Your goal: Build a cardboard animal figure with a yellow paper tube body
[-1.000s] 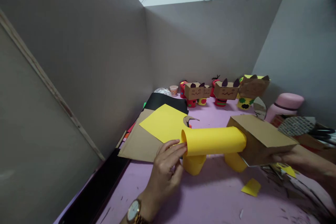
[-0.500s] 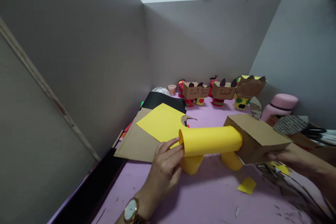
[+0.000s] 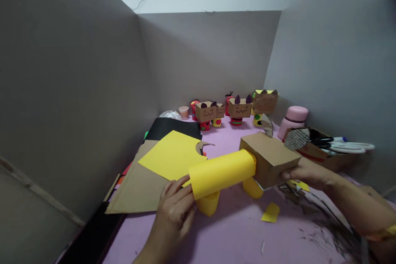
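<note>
A paper animal figure stands on the pink table (image 3: pixel 235 235): a yellow paper tube body (image 3: pixel 222 172) on two short yellow tube legs (image 3: pixel 208 206), with a brown cardboard box head (image 3: pixel 269 157) at its right end. My left hand (image 3: pixel 175 208) grips the tube's open left end with its fingers curled on the rim. My right hand (image 3: pixel 305 171) holds the far right side of the cardboard box, fingers wrapped on it.
A yellow sheet (image 3: pixel 171 154) lies on brown cardboard (image 3: pixel 139 189) and black paper (image 3: pixel 173 128) at left. Several small box-headed figures (image 3: pixel 239 109) stand at the back. A pink bottle (image 3: pixel 292 119), a box with scissors (image 3: pixel 343 146) and paper scraps (image 3: pixel 270 212) lie right.
The view has swung so everything sits further left and lower. The figure has tilted, its left end lower. Both hands keep their hold.
</note>
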`<action>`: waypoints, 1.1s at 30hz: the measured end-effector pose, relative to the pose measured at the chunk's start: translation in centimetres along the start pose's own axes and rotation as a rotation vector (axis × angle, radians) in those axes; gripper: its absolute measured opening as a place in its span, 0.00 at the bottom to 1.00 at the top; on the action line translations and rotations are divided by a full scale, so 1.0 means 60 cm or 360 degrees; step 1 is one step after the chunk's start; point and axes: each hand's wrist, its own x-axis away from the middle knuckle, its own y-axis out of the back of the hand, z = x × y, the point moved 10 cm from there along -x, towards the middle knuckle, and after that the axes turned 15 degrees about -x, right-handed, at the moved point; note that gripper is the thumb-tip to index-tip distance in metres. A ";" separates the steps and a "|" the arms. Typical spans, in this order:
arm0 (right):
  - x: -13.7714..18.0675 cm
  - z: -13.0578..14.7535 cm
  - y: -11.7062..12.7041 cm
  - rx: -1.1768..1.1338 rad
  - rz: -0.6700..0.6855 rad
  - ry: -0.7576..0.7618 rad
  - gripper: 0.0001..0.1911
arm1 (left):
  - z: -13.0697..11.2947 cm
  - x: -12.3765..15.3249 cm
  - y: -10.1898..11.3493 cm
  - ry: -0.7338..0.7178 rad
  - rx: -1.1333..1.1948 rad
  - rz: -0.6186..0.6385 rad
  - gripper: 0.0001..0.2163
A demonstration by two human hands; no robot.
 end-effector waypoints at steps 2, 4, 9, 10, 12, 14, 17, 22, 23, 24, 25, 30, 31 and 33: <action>-0.001 0.001 -0.004 -0.0026 0.0014 -0.0008 0.26 | 0.000 -0.002 0.006 -0.0008 0.0010 -0.0039 0.14; -0.002 0.003 -0.007 -0.0048 0.0026 -0.0003 0.27 | 0.001 -0.005 0.008 -0.0022 0.0029 -0.0063 0.12; -0.007 0.012 -0.016 -0.0100 0.0055 0.0034 0.31 | 0.009 -0.004 0.002 -0.0040 0.0057 -0.0088 0.09; -0.008 0.013 -0.018 -0.0107 0.0066 0.0030 0.31 | 0.010 -0.003 0.000 -0.0050 0.0047 -0.0095 0.09; -0.011 0.013 -0.021 -0.0117 0.0087 0.0020 0.31 | 0.010 -0.001 -0.004 -0.0071 0.0032 -0.0104 0.11; -0.013 0.013 -0.024 -0.0128 0.0107 0.0020 0.31 | 0.009 -0.002 -0.007 -0.0098 0.0042 -0.0108 0.14; -0.015 0.015 -0.028 -0.0148 0.0137 0.0040 0.33 | 0.004 -0.004 -0.011 -0.0121 0.0095 -0.0095 0.14; -0.016 0.017 -0.036 -0.0151 0.0180 0.0031 0.30 | -0.001 -0.008 -0.023 -0.0101 0.0236 -0.0001 0.17; -0.016 0.019 -0.036 -0.0150 0.0177 0.0036 0.30 | 0.000 -0.008 -0.025 -0.0082 0.0256 -0.0003 0.17; -0.017 0.020 -0.036 -0.0148 0.0172 0.0041 0.30 | 0.001 -0.008 -0.025 -0.0062 0.0273 -0.0013 0.17; -0.017 0.020 -0.035 -0.0145 0.0167 0.0045 0.30 | 0.003 -0.008 -0.025 -0.0036 0.0289 -0.0022 0.17; -0.017 0.021 -0.036 -0.0131 0.0180 0.0045 0.29 | 0.009 -0.010 -0.029 0.0052 0.0382 0.0045 0.16; -0.016 0.021 -0.037 -0.0130 0.0185 0.0049 0.29 | 0.008 -0.010 -0.030 0.0051 0.0366 0.0068 0.16; -0.015 0.021 -0.038 -0.0129 0.0201 0.0053 0.29 | 0.009 -0.011 -0.029 0.0059 0.0310 0.0069 0.16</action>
